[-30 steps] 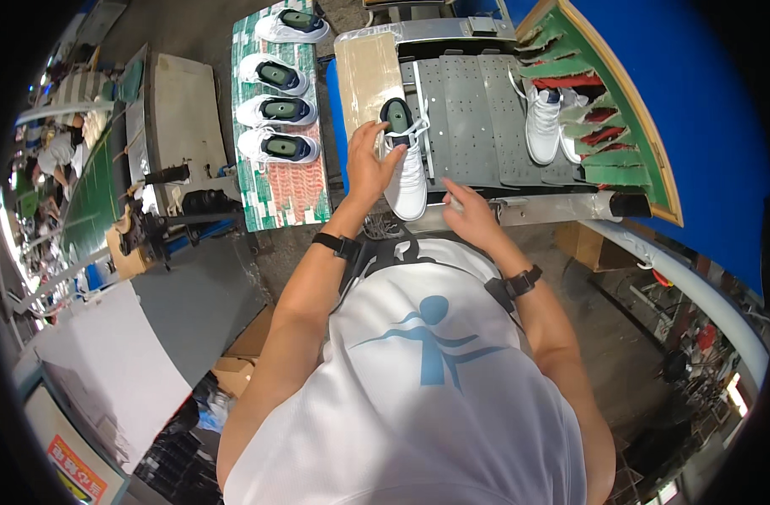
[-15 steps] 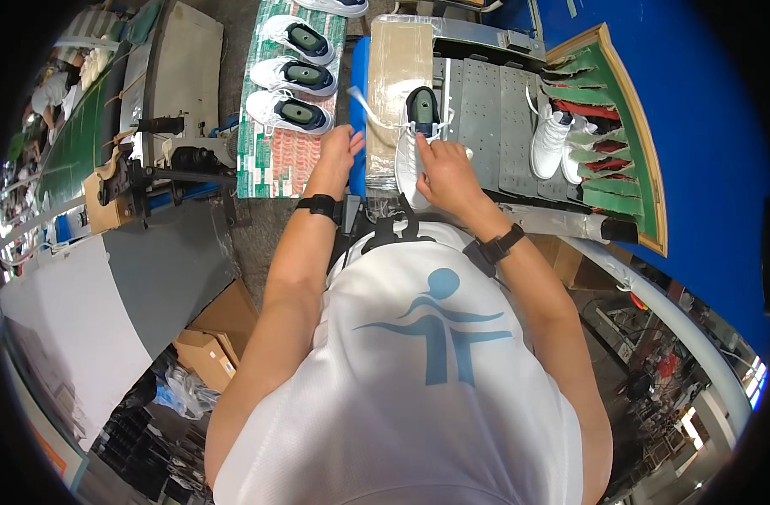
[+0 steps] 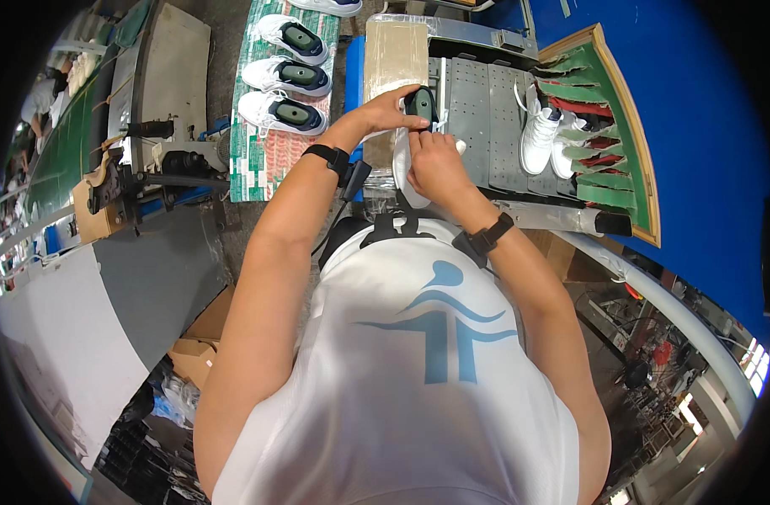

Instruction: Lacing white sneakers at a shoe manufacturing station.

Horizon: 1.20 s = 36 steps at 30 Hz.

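White shoe (image 3: pixel 404 160) up off the worktop (image 3: pixel 477 109), held over its near edge, sole side showing toward the left, dark insole (image 3: pixel 420 103) at the opening. Left hand (image 3: pixel 391 109) arched over the top, fingers pressed onto the insole and collar; right hand (image 3: pixel 435 162) clamped round the upper from the right, grip closed on the shoe. Looks like insole or lace work at the collar; best done, by judgement, with the right hand keeping the shoe steady while the left fingertips press evenly along the edge, no twisting of the upper. Black bands on both wrists. Further out: a finished white pair (image 3: pixel 543 135) standing on the grey perforated plate, green card pieces (image 3: pixel 599 126) stacked in a wood-framed tray beyond them, a brown cardboard sheet (image 3: pixel 395 55) just left of the hands. Left again, three white shoes (image 3: pixel 282 77) with dark-green insoles laid in a row on a patterned mat. Hard to make out: laces mostly hidden behind the right hand, left fingertips blurred into the insole, toe of the held shoe hidden by the right hand and wrist. Machinery at far left bent by the lens, another person there too small to read.
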Available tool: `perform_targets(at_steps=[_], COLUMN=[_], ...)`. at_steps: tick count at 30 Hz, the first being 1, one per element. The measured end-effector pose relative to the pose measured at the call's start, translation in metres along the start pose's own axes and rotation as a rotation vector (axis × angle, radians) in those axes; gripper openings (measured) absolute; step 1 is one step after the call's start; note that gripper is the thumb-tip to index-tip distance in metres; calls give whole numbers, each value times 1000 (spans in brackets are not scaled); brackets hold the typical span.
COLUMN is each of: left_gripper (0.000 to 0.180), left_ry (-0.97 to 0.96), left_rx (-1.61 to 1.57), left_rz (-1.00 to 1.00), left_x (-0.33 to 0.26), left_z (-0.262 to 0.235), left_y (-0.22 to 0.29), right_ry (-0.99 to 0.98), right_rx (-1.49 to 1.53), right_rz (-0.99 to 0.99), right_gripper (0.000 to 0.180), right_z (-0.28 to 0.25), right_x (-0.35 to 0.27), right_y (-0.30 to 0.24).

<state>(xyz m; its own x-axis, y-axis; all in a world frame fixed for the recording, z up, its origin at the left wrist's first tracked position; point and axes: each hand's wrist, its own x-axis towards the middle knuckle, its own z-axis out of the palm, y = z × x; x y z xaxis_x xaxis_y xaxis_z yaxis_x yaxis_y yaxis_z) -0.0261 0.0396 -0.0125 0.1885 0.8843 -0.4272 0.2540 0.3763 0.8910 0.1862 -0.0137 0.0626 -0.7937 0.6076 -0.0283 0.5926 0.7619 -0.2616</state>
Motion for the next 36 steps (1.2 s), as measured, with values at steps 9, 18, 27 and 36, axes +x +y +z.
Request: perform_targets(at_steps=[9, 18, 27, 36], left_gripper=[96, 98, 97, 96], left_ry=[90, 63, 110, 20], left_rx=[222, 207, 344, 356], left_rz=[119, 121, 95, 53], left_x=[5, 0, 2, 13], left_z=[10, 1, 5, -10], left_y=[9, 1, 20, 5], right_ry=[-268, 59, -167, -184], right_rx=[966, -3, 825, 588], right_rz=[103, -49, 418, 134], right_gripper=[61, 64, 66, 63], right_z=[-9, -1, -13, -27], right_x=[-2, -7, -9, -45], right_y=[-32, -3, 30, 13])
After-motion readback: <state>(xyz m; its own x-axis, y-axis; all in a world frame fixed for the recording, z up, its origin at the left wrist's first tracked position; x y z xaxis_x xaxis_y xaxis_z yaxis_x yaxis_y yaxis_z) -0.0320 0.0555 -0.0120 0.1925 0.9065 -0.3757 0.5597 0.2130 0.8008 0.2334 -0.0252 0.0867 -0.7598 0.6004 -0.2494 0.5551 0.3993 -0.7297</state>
